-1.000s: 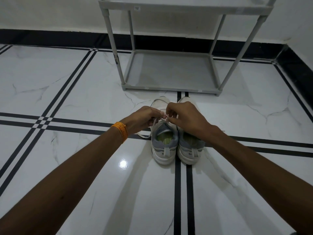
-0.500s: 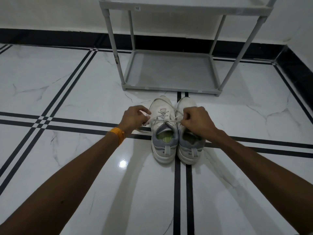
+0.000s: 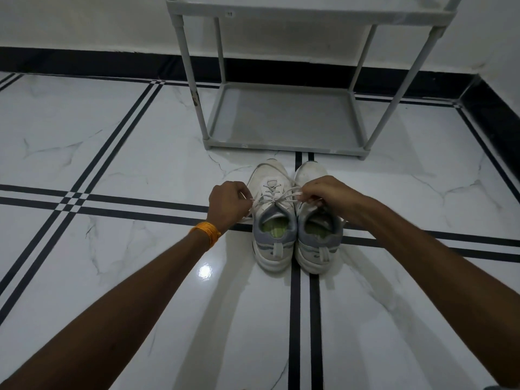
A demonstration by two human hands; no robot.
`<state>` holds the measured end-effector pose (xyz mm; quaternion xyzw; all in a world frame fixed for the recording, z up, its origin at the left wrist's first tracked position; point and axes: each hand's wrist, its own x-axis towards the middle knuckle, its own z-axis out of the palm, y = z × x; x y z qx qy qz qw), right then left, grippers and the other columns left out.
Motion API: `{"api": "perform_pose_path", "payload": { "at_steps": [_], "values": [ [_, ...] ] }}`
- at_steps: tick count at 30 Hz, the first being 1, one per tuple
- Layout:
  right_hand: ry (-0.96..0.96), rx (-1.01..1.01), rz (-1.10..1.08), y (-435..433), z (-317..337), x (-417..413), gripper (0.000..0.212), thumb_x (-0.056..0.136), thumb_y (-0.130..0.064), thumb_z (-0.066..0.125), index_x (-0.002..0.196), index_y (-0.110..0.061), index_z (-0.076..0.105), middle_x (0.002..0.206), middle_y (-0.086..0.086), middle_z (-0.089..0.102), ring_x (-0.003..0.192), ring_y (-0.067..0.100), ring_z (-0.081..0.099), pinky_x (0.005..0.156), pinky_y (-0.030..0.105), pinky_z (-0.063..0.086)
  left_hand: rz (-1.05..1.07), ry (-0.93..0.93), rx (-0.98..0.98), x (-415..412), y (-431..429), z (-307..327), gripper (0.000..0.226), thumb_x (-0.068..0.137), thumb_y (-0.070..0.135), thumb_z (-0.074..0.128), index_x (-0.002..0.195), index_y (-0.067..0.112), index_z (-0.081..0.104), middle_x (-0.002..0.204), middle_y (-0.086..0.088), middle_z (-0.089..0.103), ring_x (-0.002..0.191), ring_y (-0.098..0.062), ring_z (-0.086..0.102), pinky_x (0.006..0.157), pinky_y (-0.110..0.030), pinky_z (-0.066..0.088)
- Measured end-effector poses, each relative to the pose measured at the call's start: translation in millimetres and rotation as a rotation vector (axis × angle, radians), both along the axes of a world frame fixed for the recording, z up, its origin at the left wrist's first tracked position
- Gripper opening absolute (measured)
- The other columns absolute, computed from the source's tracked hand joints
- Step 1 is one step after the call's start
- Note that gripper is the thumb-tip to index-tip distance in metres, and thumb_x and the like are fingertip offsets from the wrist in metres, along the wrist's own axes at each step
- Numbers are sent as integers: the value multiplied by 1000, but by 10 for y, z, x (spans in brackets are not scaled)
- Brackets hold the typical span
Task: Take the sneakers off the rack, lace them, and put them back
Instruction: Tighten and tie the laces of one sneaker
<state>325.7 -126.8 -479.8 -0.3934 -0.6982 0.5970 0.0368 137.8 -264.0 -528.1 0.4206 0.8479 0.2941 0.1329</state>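
Two white and grey sneakers stand side by side on the floor, toes toward the rack: the left sneaker [image 3: 271,237] and the right sneaker [image 3: 319,243]. A white shoelace [image 3: 277,199] crosses the left sneaker's tongue, stretched out to both sides. My left hand [image 3: 229,204] pinches one lace end left of the shoe. My right hand [image 3: 327,192] pinches the other end above the right sneaker, hiding part of that shoe's front. An orange band circles my left wrist.
The grey shoe rack [image 3: 284,116] stands just behind the sneakers against the wall, its bottom shelf bare. White marble floor with black stripes [image 3: 112,153] spreads all around. A black skirting runs along the walls, with a corner at the right.
My hands were close together over the left sneaker's tongue; they have moved apart sideways, pulling the lace ends taut.
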Motion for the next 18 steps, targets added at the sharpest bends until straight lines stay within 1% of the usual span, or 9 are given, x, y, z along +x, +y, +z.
{"api": "perform_pose_path", "payload": {
  "at_steps": [2,5,6,8,10,11,14,15,18],
  "values": [
    [20,-81,59,12,36,42,16,75,-18,63,60,-12,61,64,6,50,63,16,43,66,31,36,23,10,-18,47,32,-36,14,78,23,72,85,11,74,83,-7,74,72,-18,61,74,-28,51],
    [156,-125,22,27,11,79,16,75,-18,68,80,-3,71,88,12,67,87,24,57,82,34,42,59,48,-35,44,40,-65,10,77,19,71,83,11,72,81,-7,73,71,-19,61,71,-25,46],
    [214,-137,-10,20,-13,88,10,79,-14,68,77,-5,71,87,10,68,91,23,60,84,33,44,71,65,-45,27,32,-76,9,77,18,70,84,11,72,82,-7,73,71,-19,59,71,-25,45],
    [310,-213,-43,-2,-46,106,26,89,-8,62,63,-12,65,76,7,66,89,21,64,83,30,48,68,108,-77,3,0,-89,10,78,16,70,85,10,72,82,-8,72,70,-18,56,70,-24,42],
    [283,-181,-49,-36,-50,116,36,94,-15,58,58,-15,56,62,7,57,80,21,66,80,31,50,24,166,-117,-7,-33,-99,9,77,16,72,83,10,70,78,-8,71,67,-20,55,66,-25,41],
    [212,-34,-30,-32,-42,108,40,95,-22,57,57,-16,52,58,7,53,72,20,65,75,31,49,-3,199,-136,-9,-49,-99,8,77,15,72,82,9,69,76,-9,70,66,-22,56,64,-26,42],
    [-160,692,249,41,-2,83,45,97,-31,54,54,-21,47,54,0,50,54,16,50,58,28,37,-92,329,-202,-36,-88,-105,3,79,8,66,81,6,64,75,-13,68,64,-25,52,61,-29,41],
    [-221,823,332,35,1,76,43,97,-29,53,55,-23,48,54,-2,49,53,16,47,58,28,33,-120,377,-217,-55,-96,-108,3,80,6,65,82,6,63,76,-14,68,63,-24,48,61,-29,38],
    [-309,1010,440,-8,-63,110,32,97,-24,47,66,-19,54,64,3,55,59,20,48,59,29,32,-191,463,-246,-119,-104,-92,5,79,2,63,84,5,63,77,-15,68,62,-23,44,61,-29,34]
  ]
}}
